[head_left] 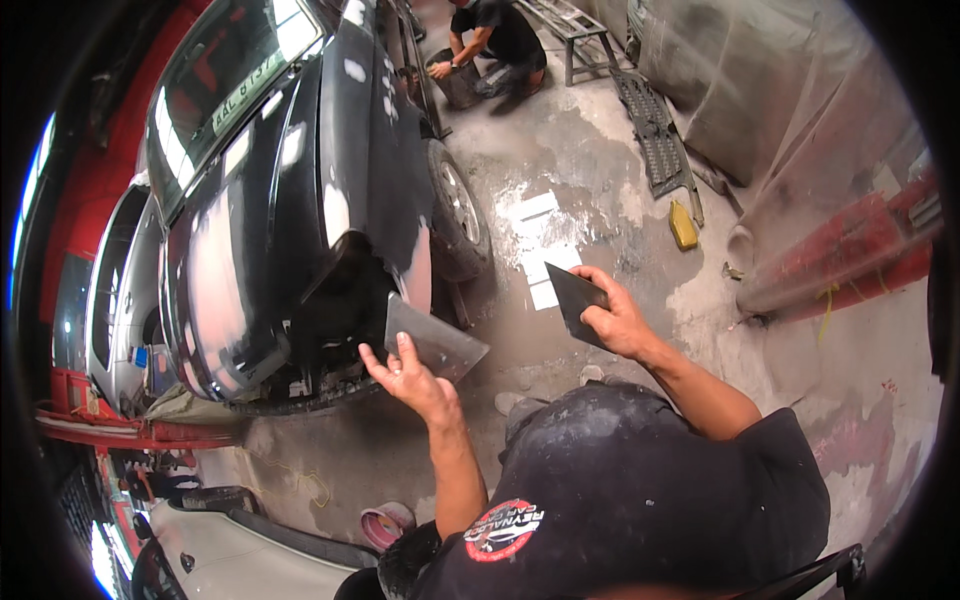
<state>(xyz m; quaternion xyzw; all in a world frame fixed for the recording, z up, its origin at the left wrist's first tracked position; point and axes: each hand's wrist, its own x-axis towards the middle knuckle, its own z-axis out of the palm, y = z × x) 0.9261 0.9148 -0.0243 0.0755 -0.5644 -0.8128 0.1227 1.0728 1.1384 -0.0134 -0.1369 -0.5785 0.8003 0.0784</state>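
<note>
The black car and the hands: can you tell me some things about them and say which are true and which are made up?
1. The left hand holds a flat grey board. True.
2. The right hand is empty. False: it grips a dark flat scraper.
3. The black car has pale patches on its body. True.
4. A yellow container sits on the car. False: it lies on the concrete floor.
5. Another person crouches beyond the car. True.

Black car (300,200), grey-primer patches; grey plate (435,340); dark scraper (572,295); yellow can (683,226).
</note>
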